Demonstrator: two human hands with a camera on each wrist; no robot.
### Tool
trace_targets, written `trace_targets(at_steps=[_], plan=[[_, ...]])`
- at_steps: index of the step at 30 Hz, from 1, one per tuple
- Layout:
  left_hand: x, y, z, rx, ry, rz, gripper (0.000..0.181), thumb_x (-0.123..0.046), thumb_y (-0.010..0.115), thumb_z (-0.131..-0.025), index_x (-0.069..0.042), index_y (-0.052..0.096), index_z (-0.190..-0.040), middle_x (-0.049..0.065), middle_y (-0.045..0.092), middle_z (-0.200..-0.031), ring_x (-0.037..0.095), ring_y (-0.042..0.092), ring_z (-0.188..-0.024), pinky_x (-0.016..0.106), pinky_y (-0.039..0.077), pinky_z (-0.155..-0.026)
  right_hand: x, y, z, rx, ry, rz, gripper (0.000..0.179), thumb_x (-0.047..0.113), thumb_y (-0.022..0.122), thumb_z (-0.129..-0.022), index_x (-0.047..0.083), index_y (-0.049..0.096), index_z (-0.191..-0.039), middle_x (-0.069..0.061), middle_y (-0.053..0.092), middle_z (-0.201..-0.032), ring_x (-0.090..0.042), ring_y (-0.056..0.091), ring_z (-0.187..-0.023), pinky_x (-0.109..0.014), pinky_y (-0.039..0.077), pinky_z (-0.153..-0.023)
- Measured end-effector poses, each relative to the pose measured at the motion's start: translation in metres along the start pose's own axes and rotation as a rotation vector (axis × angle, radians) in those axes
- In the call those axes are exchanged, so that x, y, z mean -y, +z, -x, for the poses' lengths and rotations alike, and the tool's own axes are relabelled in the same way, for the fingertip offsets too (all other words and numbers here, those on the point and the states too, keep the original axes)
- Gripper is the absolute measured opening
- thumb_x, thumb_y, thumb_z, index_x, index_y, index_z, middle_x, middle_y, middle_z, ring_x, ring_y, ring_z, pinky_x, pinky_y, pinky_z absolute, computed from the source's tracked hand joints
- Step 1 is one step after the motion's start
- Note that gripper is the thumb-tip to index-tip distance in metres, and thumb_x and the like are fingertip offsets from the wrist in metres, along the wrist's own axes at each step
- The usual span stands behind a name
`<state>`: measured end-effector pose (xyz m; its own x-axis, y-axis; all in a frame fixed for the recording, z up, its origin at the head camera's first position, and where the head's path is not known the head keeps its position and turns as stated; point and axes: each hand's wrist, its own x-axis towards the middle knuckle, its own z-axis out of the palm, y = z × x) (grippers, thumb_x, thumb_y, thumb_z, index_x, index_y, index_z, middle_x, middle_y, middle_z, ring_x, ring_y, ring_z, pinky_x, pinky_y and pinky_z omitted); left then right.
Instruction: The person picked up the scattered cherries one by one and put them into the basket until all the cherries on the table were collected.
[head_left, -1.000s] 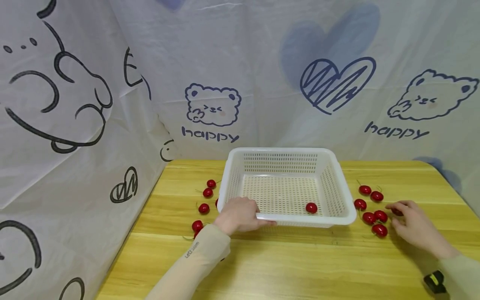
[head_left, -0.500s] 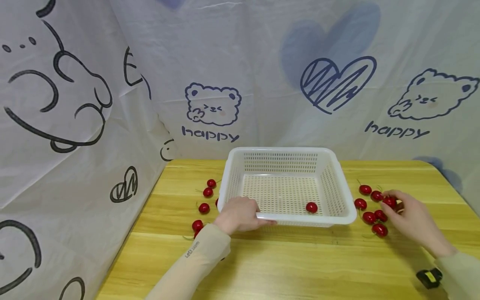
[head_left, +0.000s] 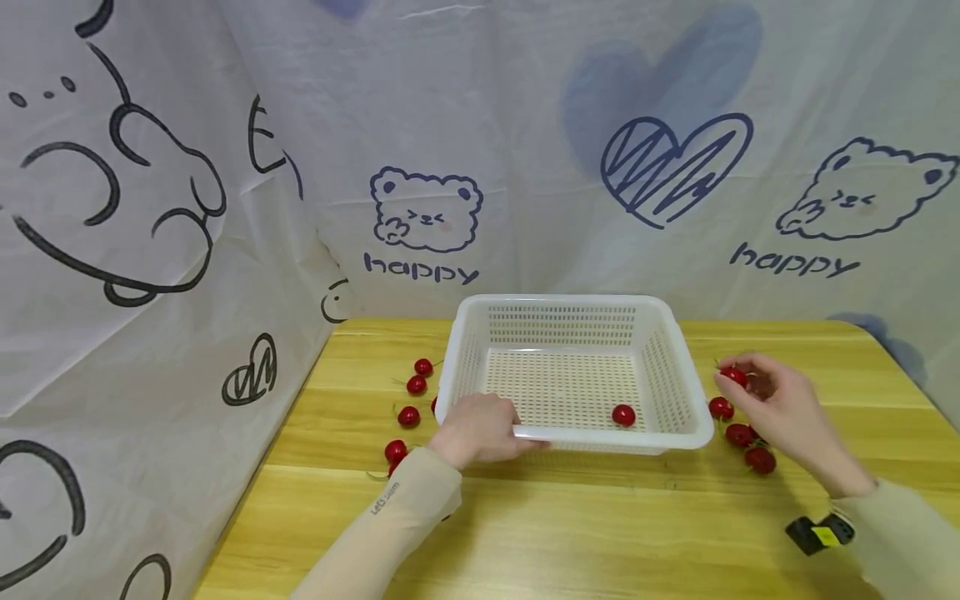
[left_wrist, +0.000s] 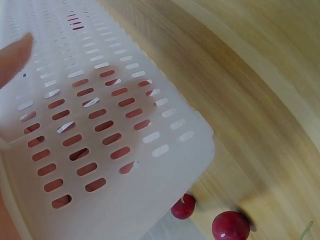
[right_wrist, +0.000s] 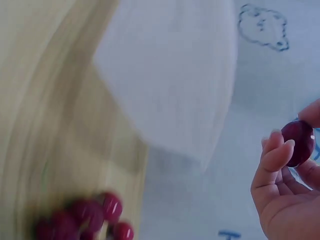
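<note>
A white plastic basket (head_left: 551, 437) with slotted walls stands on the table, a single red cherry (head_left: 623, 415) lying on its floor near the front right. My left hand (head_left: 483, 429) grips the basket's front rim toward the left. In the left wrist view, fingers show red through the slots of the wall. To the right of the basket, my right hand (head_left: 783, 408) pinches a dark red cherry (right_wrist: 299, 143) between thumb and fingertips. The right wrist view has this cherry raised off the tabletop, partly covered by the fingers. Several other cherries (head_left: 761, 460) lie below that hand.
More cherries (head_left: 408, 417) with thin stems are scattered left of the basket, some partly hidden by the left forearm and the basket. The wooden table (head_left: 585, 533) ends at a printed cloth (head_left: 547, 167) behind and at the left. A black band sits on the right wrist.
My right hand has picked a cherry up from the right-hand group and moved left toward the basket with it. The left hand and the basket have stayed in place.
</note>
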<state>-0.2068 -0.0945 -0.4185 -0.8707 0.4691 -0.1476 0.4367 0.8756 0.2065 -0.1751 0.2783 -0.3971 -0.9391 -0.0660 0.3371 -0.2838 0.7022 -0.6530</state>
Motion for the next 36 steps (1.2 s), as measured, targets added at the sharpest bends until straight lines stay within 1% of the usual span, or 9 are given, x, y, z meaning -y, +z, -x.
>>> trace_targets(at_steps=[2,5,8,12,19,23,27,32,36], plan=[[0.0,-0.001,0.0,0.002,0.002,0.004,0.052,-0.072,0.059,-0.087,-0.022,0.074,-0.085,-0.006,0.055,-0.056,0.01,0.046,-0.052,0.027,0.042,-0.051,0.008,0.005,-0.005,0.033,0.003,-0.058,0.027,0.019,0.064,-0.099,0.0,0.064,-0.118,-0.017,0.069,-0.109,0.007,0.059,-0.077,-0.013,0.051,-0.063],[0.0,-0.001,0.001,-0.005,0.006,0.004,0.049,-0.068,0.059,-0.089,-0.022,0.076,-0.093,-0.007,0.056,-0.058,0.011,0.047,-0.053,0.027,0.042,-0.051,0.019,0.012,-0.013,0.085,0.017,-0.128,0.029,0.019,0.062,-0.1,-0.001,0.062,-0.12,-0.022,0.067,-0.116,0.003,0.064,-0.078,-0.016,0.055,-0.065],[0.0,0.0,-0.001,-0.012,0.003,-0.002,0.043,-0.062,0.059,-0.091,-0.022,0.075,-0.089,-0.006,0.055,-0.058,0.012,0.046,-0.053,0.027,0.04,-0.051,0.027,0.018,-0.02,0.122,0.034,-0.161,0.03,0.021,0.062,-0.1,-0.001,0.061,-0.122,-0.022,0.067,-0.118,-0.004,0.066,-0.079,-0.018,0.057,-0.068],[0.001,0.001,-0.002,-0.006,-0.006,0.001,0.036,-0.053,0.06,-0.091,-0.022,0.068,-0.075,-0.005,0.05,-0.055,0.012,0.042,-0.052,0.027,0.037,-0.05,0.033,0.028,-0.028,0.165,0.053,-0.189,0.03,0.021,0.061,-0.101,0.0,0.061,-0.122,-0.021,0.066,-0.116,-0.005,0.064,-0.079,-0.021,0.056,-0.069],[0.001,0.001,-0.003,-0.004,-0.006,-0.009,0.038,-0.047,0.062,-0.091,-0.021,0.059,-0.065,-0.006,0.044,-0.054,0.012,0.04,-0.052,0.027,0.035,-0.05,0.033,0.044,-0.041,0.265,0.045,-0.204,0.029,0.019,0.063,-0.099,0.0,0.061,-0.121,-0.018,0.065,-0.113,-0.009,0.061,-0.076,-0.021,0.055,-0.067],[0.002,0.002,-0.002,-0.003,-0.006,-0.012,0.037,-0.046,0.062,-0.091,-0.021,0.058,-0.063,-0.006,0.045,-0.054,0.012,0.04,-0.052,0.027,0.036,-0.05,0.028,0.054,-0.046,0.291,0.023,-0.177,0.028,0.018,0.066,-0.097,0.0,0.063,-0.117,-0.019,0.067,-0.111,-0.013,0.063,-0.076,-0.022,0.055,-0.066],[0.001,0.002,-0.001,0.005,-0.013,-0.004,0.034,-0.043,0.063,-0.091,-0.022,0.059,-0.064,-0.006,0.046,-0.054,0.012,0.041,-0.053,0.028,0.036,-0.05,0.023,0.063,-0.047,0.276,-0.017,-0.11,0.025,0.016,0.069,-0.094,-0.001,0.064,-0.112,-0.017,0.069,-0.104,-0.01,0.06,-0.07,-0.021,0.053,-0.063],[0.001,0.001,0.0,0.005,-0.017,0.004,0.035,-0.041,0.064,-0.09,-0.022,0.056,-0.061,-0.006,0.044,-0.054,0.011,0.04,-0.053,0.028,0.035,-0.049,0.022,0.069,-0.045,0.258,-0.106,0.019,0.019,0.015,0.071,-0.092,0.003,0.066,-0.105,-0.007,0.068,-0.089,-0.007,0.054,-0.064,-0.021,0.048,-0.058],[0.002,0.0,0.0,-0.002,-0.014,0.009,0.035,-0.041,0.064,-0.089,-0.022,0.056,-0.061,-0.007,0.043,-0.053,0.011,0.039,-0.052,0.027,0.034,-0.049,0.022,0.072,-0.043,0.237,-0.173,0.082,0.019,0.013,0.072,-0.09,0.003,0.066,-0.105,-0.003,0.065,-0.082,-0.006,0.051,-0.061,-0.021,0.046,-0.056]])
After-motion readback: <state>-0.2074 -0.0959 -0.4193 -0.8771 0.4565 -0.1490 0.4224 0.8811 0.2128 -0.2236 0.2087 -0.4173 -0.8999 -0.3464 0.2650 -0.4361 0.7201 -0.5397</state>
